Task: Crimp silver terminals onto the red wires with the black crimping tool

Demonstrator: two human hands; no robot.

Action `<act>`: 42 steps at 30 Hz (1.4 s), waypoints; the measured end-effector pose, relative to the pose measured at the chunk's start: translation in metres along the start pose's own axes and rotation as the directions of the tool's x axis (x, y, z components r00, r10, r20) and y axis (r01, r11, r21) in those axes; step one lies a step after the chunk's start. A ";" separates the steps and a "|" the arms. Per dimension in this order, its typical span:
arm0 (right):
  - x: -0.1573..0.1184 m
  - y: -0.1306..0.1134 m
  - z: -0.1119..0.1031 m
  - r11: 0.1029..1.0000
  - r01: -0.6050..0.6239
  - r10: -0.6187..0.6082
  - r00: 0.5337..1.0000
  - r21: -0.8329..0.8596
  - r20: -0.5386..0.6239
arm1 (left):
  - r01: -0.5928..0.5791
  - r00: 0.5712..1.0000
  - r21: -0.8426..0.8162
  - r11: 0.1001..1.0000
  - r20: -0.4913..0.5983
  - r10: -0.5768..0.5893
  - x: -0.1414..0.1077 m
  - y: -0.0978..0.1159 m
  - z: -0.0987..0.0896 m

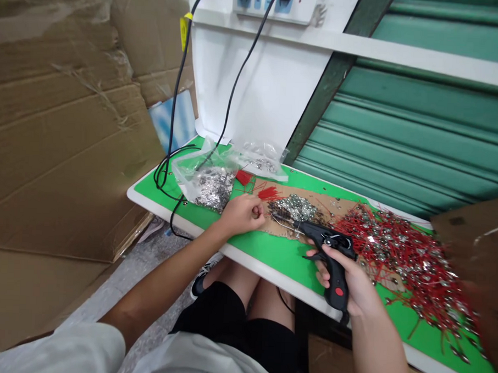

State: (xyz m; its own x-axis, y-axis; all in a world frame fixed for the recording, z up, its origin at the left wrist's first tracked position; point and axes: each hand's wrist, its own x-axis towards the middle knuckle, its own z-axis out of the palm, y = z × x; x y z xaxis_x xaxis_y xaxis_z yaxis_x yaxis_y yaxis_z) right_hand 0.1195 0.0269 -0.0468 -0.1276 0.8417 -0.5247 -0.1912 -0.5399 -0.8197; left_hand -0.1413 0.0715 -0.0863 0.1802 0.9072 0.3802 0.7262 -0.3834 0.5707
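your right hand (362,287) is wrapped round a black plastic pistol-shaped glue gun (336,274), aimed at your left hand (243,214) // prob light, stiff, hold the grip // left's half-curled, can't tell if pinching anything

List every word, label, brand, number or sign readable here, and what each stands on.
None can be read.
Yellow tag, upper left: too small and blurred to read.
Blue-and-white sheet: pale shapes, too blurred to read.
Shirt: faint marks, cut off at the bottom edge, unreadable.
Black gun-shaped tool: a red dot, no readable lettering.
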 end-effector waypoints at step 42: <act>-0.008 0.018 -0.024 0.813 0.333 -0.387 0.922 0.478 0.015 | 0.067 0.995 0.001 0.998 0.078 -0.067 0.002 0.009 -0.004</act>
State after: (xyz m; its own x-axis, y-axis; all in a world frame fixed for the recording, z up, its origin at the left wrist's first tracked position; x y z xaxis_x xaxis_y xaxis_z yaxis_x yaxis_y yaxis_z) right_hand 0.1401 0.0103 -0.0627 -0.0586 0.9849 -0.1629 -0.6631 -0.1604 -0.7311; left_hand -0.1370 0.0689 -0.0778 0.1827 0.9416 0.2829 0.7372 -0.3216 0.5942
